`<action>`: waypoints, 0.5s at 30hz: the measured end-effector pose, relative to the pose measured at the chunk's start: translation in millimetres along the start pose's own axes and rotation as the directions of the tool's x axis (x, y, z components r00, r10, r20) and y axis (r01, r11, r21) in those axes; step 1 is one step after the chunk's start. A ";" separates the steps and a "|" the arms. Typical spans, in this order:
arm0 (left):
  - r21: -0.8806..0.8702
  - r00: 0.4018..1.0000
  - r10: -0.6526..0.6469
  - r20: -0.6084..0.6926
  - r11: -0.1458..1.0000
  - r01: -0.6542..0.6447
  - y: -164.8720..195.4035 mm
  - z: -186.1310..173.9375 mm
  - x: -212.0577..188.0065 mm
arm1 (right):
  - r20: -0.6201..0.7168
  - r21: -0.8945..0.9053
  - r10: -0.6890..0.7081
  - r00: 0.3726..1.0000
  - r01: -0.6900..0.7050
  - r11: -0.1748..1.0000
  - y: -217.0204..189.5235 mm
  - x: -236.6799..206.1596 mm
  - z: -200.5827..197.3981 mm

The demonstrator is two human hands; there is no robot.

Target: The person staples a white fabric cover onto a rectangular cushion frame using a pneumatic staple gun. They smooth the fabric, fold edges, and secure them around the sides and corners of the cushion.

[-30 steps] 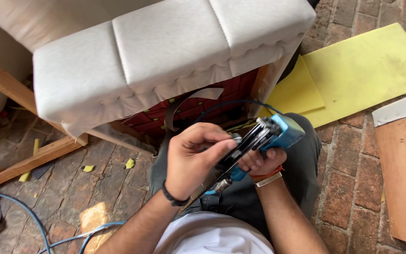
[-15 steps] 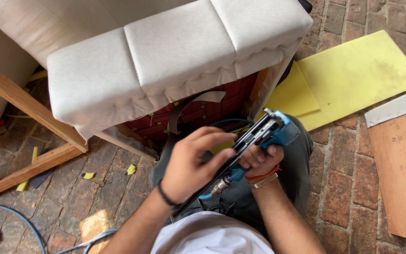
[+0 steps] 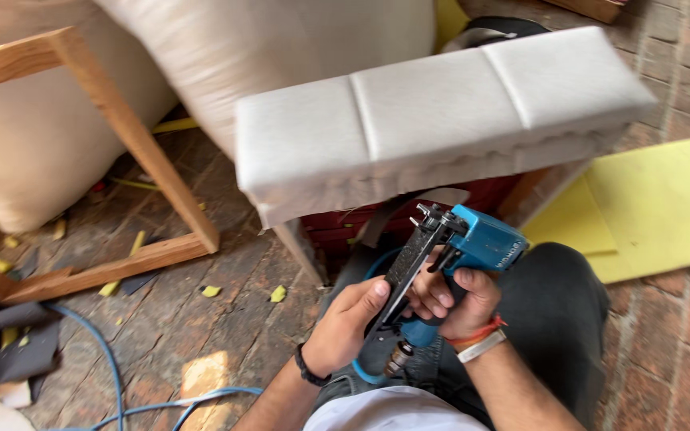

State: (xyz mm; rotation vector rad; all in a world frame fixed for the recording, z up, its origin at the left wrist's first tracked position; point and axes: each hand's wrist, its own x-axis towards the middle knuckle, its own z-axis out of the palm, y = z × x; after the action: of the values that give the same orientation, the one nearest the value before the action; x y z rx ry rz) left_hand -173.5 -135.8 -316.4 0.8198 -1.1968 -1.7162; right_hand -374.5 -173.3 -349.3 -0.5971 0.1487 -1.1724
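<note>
My right hand (image 3: pixel 450 302) grips the handle of a blue pneumatic staple gun (image 3: pixel 473 247) held over my lap, its nose pointing up toward the seat. My left hand (image 3: pixel 346 329) is closed on the lower end of the gun's long black magazine (image 3: pixel 406 267), thumb lying along it. A blue air hose (image 3: pixel 365 375) runs from the gun's base. Just beyond the tool stands a padded seat cushion in pale grey fabric (image 3: pixel 441 120), stitched into three panels, with red webbing (image 3: pixel 337 227) showing under its front edge.
A bare wooden frame (image 3: pixel 133 152) and a beige upholstered piece (image 3: pixel 33 144) are at left. Yellow foam sheets (image 3: pixel 664 207) lie on the brick floor at right. Foam scraps (image 3: pixel 211 291), dark cloth (image 3: pixel 9 351) and a blue hose (image 3: pixel 113 375) litter the floor at left.
The view has swung so the cushion and gun sit further right. My left hand has slid from over the top of the gun down to the lower end of the magazine.
</note>
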 end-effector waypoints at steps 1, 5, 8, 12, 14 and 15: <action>-0.072 1.000 0.003 0.020 0.997 -0.002 3.0 -10.3 -4.0 | 0.011 -0.017 0.015 1.000 -0.015 1.000 4.0 6.0 8.2; -0.238 0.997 0.065 -0.043 0.969 -0.074 8.3 -35.6 -17.8 | 0.258 -0.031 0.135 0.957 -0.132 0.991 19.9 23.2 41.7; -0.300 0.998 0.065 -0.013 0.952 -0.066 11.1 -50.8 -17.7 | 0.209 0.018 0.213 0.955 -0.221 0.975 26.9 25.1 58.1; 0.523 0.797 0.382 -0.467 0.846 -0.099 34.5 -86.4 -12.1 | 0.000 -0.684 0.050 0.999 -0.037 0.728 32.6 34.3 55.2; 0.541 0.651 0.479 -0.589 0.832 -0.123 61.2 -120.7 -15.7 | 0.053 -0.990 -0.063 0.997 0.061 0.131 35.7 44.1 47.8; 0.430 0.615 0.459 -0.641 0.879 -0.209 73.8 -134.5 -14.1 | 0.074 -0.991 -0.048 0.996 0.078 0.105 37.4 49.9 44.1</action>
State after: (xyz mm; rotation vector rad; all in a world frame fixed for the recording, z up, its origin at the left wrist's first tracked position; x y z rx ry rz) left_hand -30.2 -185.8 -289.4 1.2298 -0.9646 -0.7297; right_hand -305.9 -192.6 -321.9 -1.8955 1.0062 -0.9930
